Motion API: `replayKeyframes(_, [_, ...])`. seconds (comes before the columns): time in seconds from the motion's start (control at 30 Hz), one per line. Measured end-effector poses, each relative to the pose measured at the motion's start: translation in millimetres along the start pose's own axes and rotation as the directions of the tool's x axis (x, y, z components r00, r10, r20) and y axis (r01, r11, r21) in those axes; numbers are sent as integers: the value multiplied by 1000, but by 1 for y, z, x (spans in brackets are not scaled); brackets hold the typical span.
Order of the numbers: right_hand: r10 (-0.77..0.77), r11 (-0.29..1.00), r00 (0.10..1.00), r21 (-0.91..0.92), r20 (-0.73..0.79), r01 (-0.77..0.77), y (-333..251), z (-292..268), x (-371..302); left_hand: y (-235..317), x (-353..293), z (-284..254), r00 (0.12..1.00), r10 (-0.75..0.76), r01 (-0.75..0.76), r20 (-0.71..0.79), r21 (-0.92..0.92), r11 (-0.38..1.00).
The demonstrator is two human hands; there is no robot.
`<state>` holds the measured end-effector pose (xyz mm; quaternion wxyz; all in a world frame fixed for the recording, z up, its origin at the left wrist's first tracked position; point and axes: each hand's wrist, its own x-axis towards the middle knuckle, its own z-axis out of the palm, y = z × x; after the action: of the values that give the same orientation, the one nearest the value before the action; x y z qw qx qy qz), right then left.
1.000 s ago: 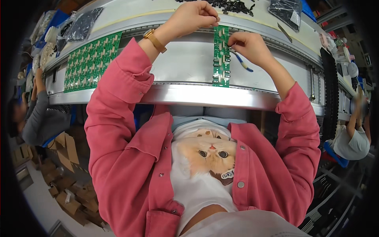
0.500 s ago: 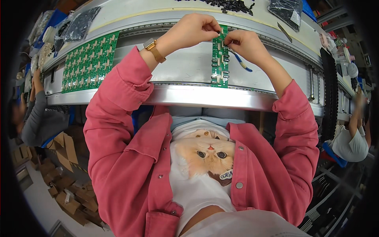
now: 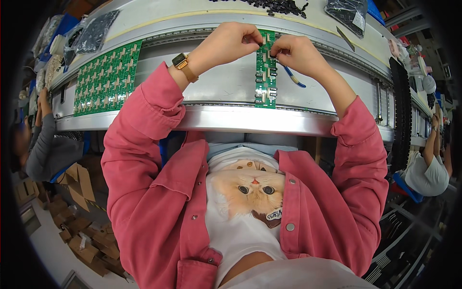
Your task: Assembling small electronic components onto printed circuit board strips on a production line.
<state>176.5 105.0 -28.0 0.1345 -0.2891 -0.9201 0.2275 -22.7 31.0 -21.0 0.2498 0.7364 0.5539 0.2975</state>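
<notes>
Smooth metal rail (image 3: 240, 119), matt cloth jacket (image 3: 332, 207)

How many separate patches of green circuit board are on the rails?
2: a wide block at left; a narrow strip, its far end between left hand and right hand. The block may be several abutting strips.

Cardboard boxes (image 3: 85, 249) lower left; grey-sleeved co-worker (image 3: 54, 155) far left; white-shirted co-worker (image 3: 427, 177) at blue chair (image 3: 403, 185) far right.

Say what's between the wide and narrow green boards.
In the head view, silver metal lies between the wide board and the narrow board, with the left hand, gold watch and pink sleeve above it.
</notes>
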Motion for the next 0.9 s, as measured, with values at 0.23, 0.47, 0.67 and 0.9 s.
replayKeyframes(0.23, [23,904,903,-377,-428,-202,65,-14,30,7,-5,3,998,51,-49,-24,47,998])
replayKeyframes(0.47, [274,854,891,-334,-361,-398,102,-14,65,5,-3,14,988,152,-132,-42,306,943])
replayKeyframes(0.67, [282,839,870,-336,-405,-428,115,-7,68,3,-3,19,985,169,-167,27,379,910])
replayKeyframes(0.9, [239,900,865,-234,-440,-368,122,-4,68,4,-4,22,988,151,-154,37,391,908])
